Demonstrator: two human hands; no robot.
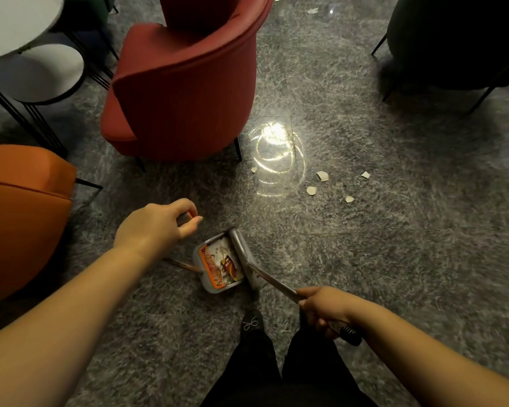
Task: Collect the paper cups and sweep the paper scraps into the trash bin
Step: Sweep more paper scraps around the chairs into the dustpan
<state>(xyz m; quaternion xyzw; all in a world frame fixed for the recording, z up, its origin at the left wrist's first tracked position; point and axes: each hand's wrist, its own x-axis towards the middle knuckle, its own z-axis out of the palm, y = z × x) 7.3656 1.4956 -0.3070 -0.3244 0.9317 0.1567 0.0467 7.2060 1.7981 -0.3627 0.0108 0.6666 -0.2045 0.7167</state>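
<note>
Left hand (156,223) grips dustpan handle (188,214) — right hand (325,309) grips broom handle (274,279).

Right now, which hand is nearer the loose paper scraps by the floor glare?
Right. The right hand grips the broom handle, below and slightly left of the paper scraps. The left hand holds the dustpan's handle, farther off to their lower left, beyond the dustpan.

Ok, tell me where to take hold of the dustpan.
By its long handle, near the top end, coming from above, where the left hand pinches it. The dustpan sits low, open and holding scraps; lifting by the handle should keep it level.
</note>
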